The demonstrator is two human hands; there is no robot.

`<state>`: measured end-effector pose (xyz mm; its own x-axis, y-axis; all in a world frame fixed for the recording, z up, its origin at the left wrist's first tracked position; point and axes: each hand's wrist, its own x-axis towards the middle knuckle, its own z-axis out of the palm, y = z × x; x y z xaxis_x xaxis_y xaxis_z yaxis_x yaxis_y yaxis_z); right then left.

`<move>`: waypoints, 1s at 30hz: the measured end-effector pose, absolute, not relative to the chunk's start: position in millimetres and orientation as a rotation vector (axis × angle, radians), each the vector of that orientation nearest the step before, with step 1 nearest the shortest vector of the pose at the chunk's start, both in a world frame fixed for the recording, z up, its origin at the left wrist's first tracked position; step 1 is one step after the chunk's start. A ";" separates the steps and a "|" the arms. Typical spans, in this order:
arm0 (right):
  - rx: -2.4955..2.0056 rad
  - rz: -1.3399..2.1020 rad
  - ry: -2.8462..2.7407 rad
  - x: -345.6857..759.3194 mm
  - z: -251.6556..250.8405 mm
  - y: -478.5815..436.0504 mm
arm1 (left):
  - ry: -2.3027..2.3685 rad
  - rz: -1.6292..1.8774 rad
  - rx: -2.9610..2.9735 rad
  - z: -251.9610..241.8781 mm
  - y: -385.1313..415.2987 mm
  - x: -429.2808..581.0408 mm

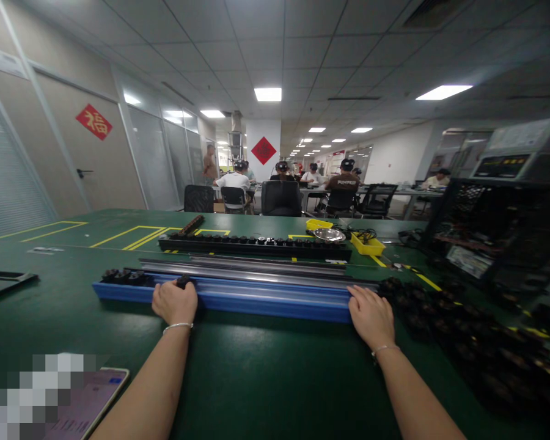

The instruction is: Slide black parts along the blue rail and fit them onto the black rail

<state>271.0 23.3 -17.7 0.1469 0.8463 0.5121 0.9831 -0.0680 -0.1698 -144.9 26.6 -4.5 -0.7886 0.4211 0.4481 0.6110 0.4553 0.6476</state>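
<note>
Blue tray (275,304) beneath left hand (176,302), tight on black part (184,280), and right hand (372,315), loose over right end.

1 blu tray (275,304) | 2 ylw bins (366,248) | 2 hands (176,300) (1 pr)

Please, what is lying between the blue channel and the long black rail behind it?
In the head view, long metallic strips lie between the blue channel and the black rail.
</note>
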 end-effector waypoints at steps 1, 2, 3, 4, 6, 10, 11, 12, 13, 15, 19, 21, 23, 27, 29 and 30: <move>-1.960 -0.383 -1.743 271.0 -17.6 23.4 | -2.488 -1.226 -0.907 -3.8 26.2 -144.9; -1.963 -0.379 -1.742 270.9 -17.4 23.4 | -2.498 -1.209 -0.915 -3.2 25.9 -145.2; -1.965 -0.376 -1.742 270.9 -17.2 23.3 | -2.508 -1.194 -0.918 -2.8 25.8 -145.4; -1.966 -0.373 -1.743 270.9 -16.9 23.3 | -2.516 -1.182 -0.920 -2.6 25.8 -145.7; -1.966 -0.373 -1.748 271.1 -16.6 23.3 | -2.523 -1.171 -0.921 -2.8 26.3 -146.0; -1.963 -0.377 -1.751 271.3 -16.6 23.4 | -2.536 -1.172 -0.919 -3.6 27.4 -145.7; -1.964 -0.374 -1.751 271.3 -16.6 23.3 | -2.541 -1.172 -0.917 -3.6 27.4 -145.5; -1.966 -0.369 -1.752 271.3 -16.5 23.3 | -2.547 -1.170 -0.918 -3.4 27.4 -145.2; -1.968 -0.362 -1.754 271.2 -16.3 23.2 | -2.552 -1.168 -0.919 -3.3 27.4 -144.9; -1.975 -0.349 -1.756 271.2 -15.9 23.2 | -2.558 -1.167 -0.926 -2.8 27.1 -144.1; -1.975 -0.341 -1.758 271.6 -15.3 23.5 | -2.558 -1.194 -0.935 -2.5 27.0 -143.0; -1.969 -0.345 -1.755 271.6 -15.3 23.4 | -2.558 -1.202 -0.933 -2.7 27.2 -142.9; -1.964 -0.354 -1.753 271.3 -15.4 23.0 | -2.560 -1.200 -0.931 -3.1 27.5 -143.2; -1.964 -0.372 -1.743 270.2 -15.6 22.2 | -2.578 -1.171 -0.928 -3.6 27.6 -144.0; -1.965 -0.371 -1.741 269.9 -15.5 22.2 | -2.579 -1.162 -0.926 -3.5 27.4 -144.2; -1.966 -0.367 -1.743 269.8 -15.4 22.2 | -2.577 -1.162 -0.927 -3.3 27.2 -144.2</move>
<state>269.8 22.2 -15.4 0.1513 0.8517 0.5018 0.9817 -0.0700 -0.1773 -144.2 27.2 -3.3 -0.7933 0.4714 0.3852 0.6008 0.5043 0.6202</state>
